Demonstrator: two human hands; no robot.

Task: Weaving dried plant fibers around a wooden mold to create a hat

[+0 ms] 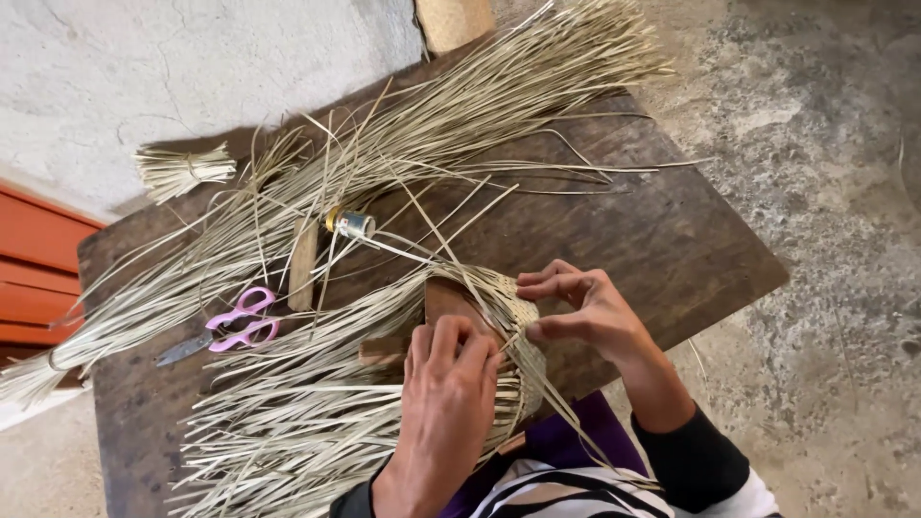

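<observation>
over wooden table [672, 240], both hands [518, 350] curl fingertips onto woven basket [508, 312].

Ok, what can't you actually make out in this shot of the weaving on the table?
Head view only:
- Left hand covers the spot on the woven piece where its fingertips work, so its grip is unclear.
- Whether the right hand pinches a strand is too fine to tell.
- Loose strips hide the wooden block inside the weave.
- The strip bundle is cut off by the left edge.
- The scissors have blades that are partly hidden under strips.
</observation>
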